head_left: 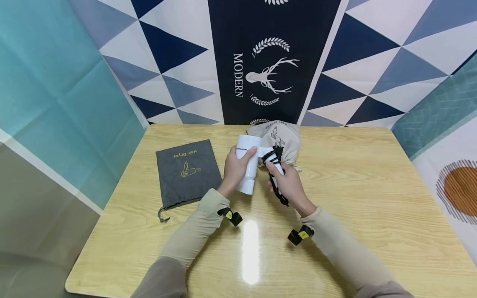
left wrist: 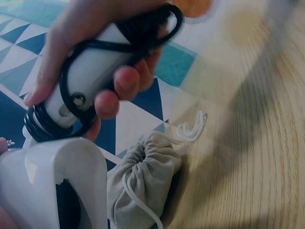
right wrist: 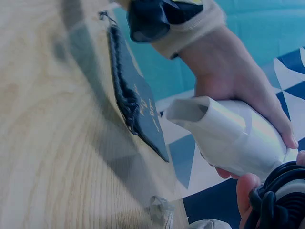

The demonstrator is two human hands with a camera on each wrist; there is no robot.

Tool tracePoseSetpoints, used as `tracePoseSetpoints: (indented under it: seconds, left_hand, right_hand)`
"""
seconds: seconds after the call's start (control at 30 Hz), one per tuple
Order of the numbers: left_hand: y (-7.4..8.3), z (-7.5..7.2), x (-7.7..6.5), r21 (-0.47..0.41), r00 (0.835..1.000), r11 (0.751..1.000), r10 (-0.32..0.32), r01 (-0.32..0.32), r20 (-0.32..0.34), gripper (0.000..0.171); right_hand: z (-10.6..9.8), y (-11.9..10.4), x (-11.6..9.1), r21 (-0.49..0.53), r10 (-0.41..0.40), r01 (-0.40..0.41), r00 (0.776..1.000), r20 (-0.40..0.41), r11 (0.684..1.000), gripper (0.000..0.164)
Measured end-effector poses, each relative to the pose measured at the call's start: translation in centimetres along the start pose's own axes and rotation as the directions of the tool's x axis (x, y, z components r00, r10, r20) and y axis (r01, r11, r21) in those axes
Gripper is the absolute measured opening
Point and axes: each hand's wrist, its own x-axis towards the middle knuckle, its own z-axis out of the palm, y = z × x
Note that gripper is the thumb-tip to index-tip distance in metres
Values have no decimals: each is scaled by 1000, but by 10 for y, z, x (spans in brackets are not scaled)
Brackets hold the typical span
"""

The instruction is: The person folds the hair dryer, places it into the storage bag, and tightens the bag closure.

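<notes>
A white hair dryer is held up over the table between both hands. My left hand grips its barrel, thumb across the top. My right hand holds the handle, which has a black power cord wound round it. In the right wrist view the dryer's narrow nozzle faces the camera, with the left hand behind the barrel. Behind the dryer sits a beige drawstring bag with a hair dryer picture, gathered shut at its mouth in the left wrist view.
A flat dark grey drawstring pouch printed "Hair Dryer" lies on the left of the wooden table. A patterned cloth hangs along the back edge. Teal curtains stand at the left side.
</notes>
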Motion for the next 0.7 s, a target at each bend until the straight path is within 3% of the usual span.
tracePoseSetpoints:
  seconds: [0.13,0.7]
  left_hand:
    - [-1,3,-2,1,999,1000,-14,14,-36,65]
    - [-3,8,-7,30,999,999,-28,28,19,74]
  right_hand:
    - [2,0,-2,-1,5,-5,1000,-2,1000,51]
    - [-3,7,-4,11,43,-43,999,-6,999,54]
